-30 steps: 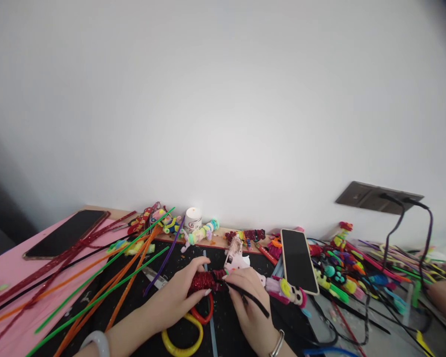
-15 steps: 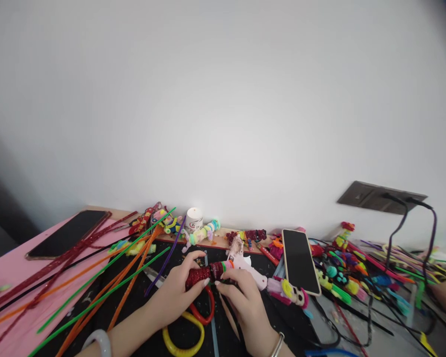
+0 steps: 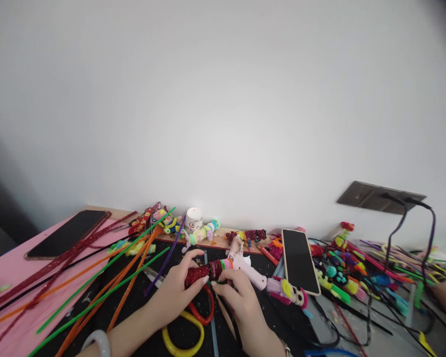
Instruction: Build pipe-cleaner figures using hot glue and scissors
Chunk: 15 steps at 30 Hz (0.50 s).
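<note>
Red tinsel roll [image 3: 197,273]: bottom centre of the frame, lying across the space between both hands, above the black mat [image 3: 282,320]; red along its left part, with green and pink bands towards its right end.
Left hand [image 3: 174,285]: fingers and thumb wrapped around the red part, which shows between them.
Right hand [image 3: 243,302]: thumb and forefinger drawn together at the near side of the banded part; whether they pinch the roll itself or a thin strand cannot be told.
Handling (judged): light, fuzzy and somewhat springy, with little stiffness beyond any wire within; the windings could slide or flatten under a hard squeeze.
Hold (judged): best around the thick red middle, with light, even pressure, leaving the narrower banded end to the fingertips.
Right of the roll: pale pink glue gun [image 3: 250,272], its nozzle near the banded end; contact cannot be told.
Below the roll: red loop handle [image 3: 211,310] and yellow loop handle [image 3: 182,352].
Lower right: pink-hatted figure [image 3: 288,291] just below a pale-edged phone [image 3: 301,260].
</note>
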Available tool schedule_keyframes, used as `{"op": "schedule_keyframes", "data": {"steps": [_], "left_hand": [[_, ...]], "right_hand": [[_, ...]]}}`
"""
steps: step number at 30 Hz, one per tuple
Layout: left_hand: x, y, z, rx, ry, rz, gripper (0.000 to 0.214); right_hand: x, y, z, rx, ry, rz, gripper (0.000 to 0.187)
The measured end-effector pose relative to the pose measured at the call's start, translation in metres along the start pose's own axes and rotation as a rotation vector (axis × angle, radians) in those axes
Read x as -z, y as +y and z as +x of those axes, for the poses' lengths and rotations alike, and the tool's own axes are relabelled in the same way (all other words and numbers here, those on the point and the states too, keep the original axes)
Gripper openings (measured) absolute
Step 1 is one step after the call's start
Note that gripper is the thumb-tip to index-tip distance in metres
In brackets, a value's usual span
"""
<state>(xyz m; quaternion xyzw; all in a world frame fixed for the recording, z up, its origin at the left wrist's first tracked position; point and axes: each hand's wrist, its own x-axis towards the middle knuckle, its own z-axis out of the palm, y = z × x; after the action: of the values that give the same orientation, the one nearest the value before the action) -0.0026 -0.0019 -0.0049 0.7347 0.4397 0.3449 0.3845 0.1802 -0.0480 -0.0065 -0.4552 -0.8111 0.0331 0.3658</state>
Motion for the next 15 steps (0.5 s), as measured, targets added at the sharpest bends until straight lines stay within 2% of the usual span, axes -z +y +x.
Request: {"op": "schedule_keyframes", "data": {"steps": [4,15], "left_hand": [[0.0,-0.0002,-0.0002,0.02,-0.009,-0.012,0.039],[0.0002,-0.0061,0.0011,0.018,-0.029,-0.073,0.042]], "right_hand": [[-0.0032,0.0014,0.0009,0.001,0.031,-0.019,0.018],[-0.0041,0.0046,0.0021,0.071,-0.013,-0.054,0.013]]}}
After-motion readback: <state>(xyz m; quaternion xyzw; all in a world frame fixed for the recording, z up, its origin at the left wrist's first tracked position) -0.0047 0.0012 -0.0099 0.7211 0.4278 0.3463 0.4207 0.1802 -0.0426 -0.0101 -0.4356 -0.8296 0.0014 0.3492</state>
